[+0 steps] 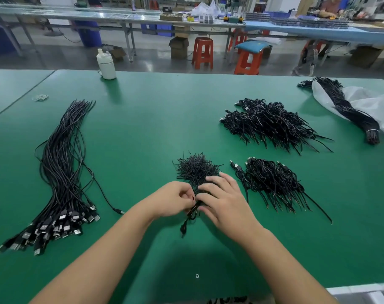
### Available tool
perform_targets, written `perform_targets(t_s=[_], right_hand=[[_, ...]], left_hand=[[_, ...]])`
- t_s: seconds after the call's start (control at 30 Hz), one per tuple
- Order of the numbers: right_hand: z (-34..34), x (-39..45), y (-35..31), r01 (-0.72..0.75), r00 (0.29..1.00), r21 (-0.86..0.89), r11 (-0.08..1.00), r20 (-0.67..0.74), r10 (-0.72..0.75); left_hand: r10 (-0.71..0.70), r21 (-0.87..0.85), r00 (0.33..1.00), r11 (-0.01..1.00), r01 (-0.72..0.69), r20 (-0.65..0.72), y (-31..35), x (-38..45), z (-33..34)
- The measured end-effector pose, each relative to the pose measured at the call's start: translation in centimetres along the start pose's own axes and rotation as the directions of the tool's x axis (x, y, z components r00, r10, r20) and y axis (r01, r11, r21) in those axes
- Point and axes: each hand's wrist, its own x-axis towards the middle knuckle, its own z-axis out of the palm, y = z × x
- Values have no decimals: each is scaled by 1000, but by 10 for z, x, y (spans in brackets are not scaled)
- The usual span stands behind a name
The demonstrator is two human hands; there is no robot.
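Hands: the left hand [175, 199] and right hand [225, 201] meet fingertip to fingertip at the near middle of the green table mat [147, 119].
Left hand grip: fingers curled, pinching the top of a thin black cable [192, 212] folded into a small bundle.
Right hand grip: thumb and forefinger pinch the same fold; the other fingers spread over it.
Cable position: between the two hands, its plug end hanging onto the mat just nearer than them.
Directly behind: a heap of short black wire ties [195, 170]; the right fingers cover its near edge.
Left: a long sheaf of straight black USB cables [63, 172], metal plugs fanned at its near end, well apart from the hands.
Near right: a small pile of coiled black cables [272, 183], close beside the right hand.
Far right: a larger pile of coiled black cables [272, 123].
Right edge: a tied black cable bundle [349, 110] lying on a white plastic bag [375, 106], which the picture's edge cuts off.
Far edge: a white lidded bottle [106, 64]; a pale loop of band [40, 97] at far left.
Beyond the table: red plastic stools [203, 52] and long workbenches.
Hidden: the right hand covers most of the fold, so whether a tie is already round it cannot be told.
Hard to make out: the cable's plug end is blurred.
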Motion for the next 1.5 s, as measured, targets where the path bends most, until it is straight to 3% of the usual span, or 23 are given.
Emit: perform_targets(t_s=[0.07,0.17,0.27,0.37,0.47,0.5,0.6,0.63,0.7,0.8,0.87,1.0,1.1,1.17,1.2,1.37,1.5], right_hand=[[2,-1,2,18,994,38,999,-107,-14],[4,-5,3,-32,983,189,982,-172,65],[0,-5,0,-148,953,345,927,-202,227],[-4,-1,-8,-237,923,500,833,-153,354],[-8,4,-12,-425,842,632,648,14,539],[-8,6,-12,-481,799,689,542,91,594],[-11,15,-14,-522,688,851,67,373,622],[-12,16,-14,-512,670,858,-36,425,609],[-12,16,-12,-495,658,858,-138,474,586],[-11,13,-7,-492,687,856,-157,493,534],[-11,11,-5,-463,711,867,-183,487,508],[-15,10,-4,-406,766,882,-241,472,436],[-15,12,-3,-434,739,894,-111,424,523],[-15,14,-2,-478,706,878,40,356,612],[-15,15,-2,-493,691,868,66,344,636],[-11,16,-4,-502,670,863,-51,426,608],[-11,17,-5,-484,661,869,-101,439,609]], left_hand=[[-54,-246,998,968,46,-27,3,0,0],[-80,-584,993,803,117,88,8,-1,-3],[-23,-683,988,720,124,156,10,-2,-5],[55,-616,996,787,-2,67,11,-2,-4],[144,-469,988,869,-157,-64,13,-3,-4],[171,-378,978,903,-203,-116,13,-3,-3],[278,2,927,958,-287,-249,15,-2,4],[325,92,905,946,-312,-275,16,-3,7],[404,176,867,913,-367,-290,17,-5,9],[444,228,854,891,-391,-270,16,-7,8],[397,199,875,915,-352,-276,15,-6,6],[250,-25,924,963,-268,-289,15,-2,2],[245,-85,932,957,-276,-267,16,-2,1],[292,-14,910,951,-310,-293,18,-5,3],[332,46,888,941,-335,-318,20,-6,4],[564,344,754,819,-459,-337,28,-11,8],[647,492,723,724,-484,-242,28,-12,12]])
